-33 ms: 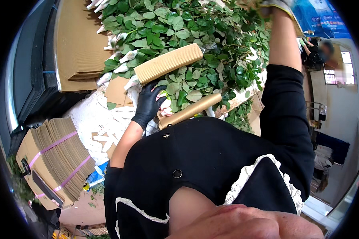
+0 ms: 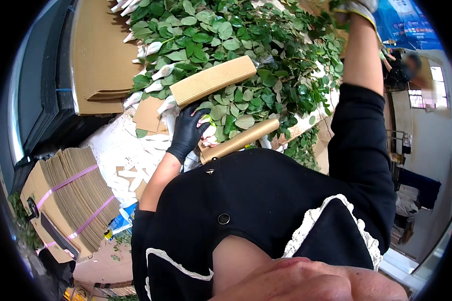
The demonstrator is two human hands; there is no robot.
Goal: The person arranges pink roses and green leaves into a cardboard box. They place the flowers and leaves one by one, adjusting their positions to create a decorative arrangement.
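My left hand (image 2: 187,131), in a black glove, curves its fingers round pink-and-white roses (image 2: 209,134) that lie among green leaves. A corrugated tan cardboard sleeve (image 2: 213,82) lies just beyond this hand. Nearer my body is a smooth brown paper roll or wrap (image 2: 241,140). My right arm stretches far forward to the right; its hand (image 2: 355,7), in a grey-and-yellow glove, is at the top edge beside leafy stems, with its fingers mostly hidden. Several white-wrapped flower heads (image 2: 164,71) point left from the big heap of leafy rose stems (image 2: 226,42).
Flat corrugated cardboard sheets (image 2: 103,55) are stacked at the far left. A cardboard bundle with pink straps (image 2: 78,195) stands nearer on the left. White scraps (image 2: 130,170) litter the surface beside my left forearm. Another person (image 2: 398,65) is at the far right, near a blue sheet (image 2: 407,25).
My right forearm and hand have shifted slightly to the right. My left hand stays on the roses.
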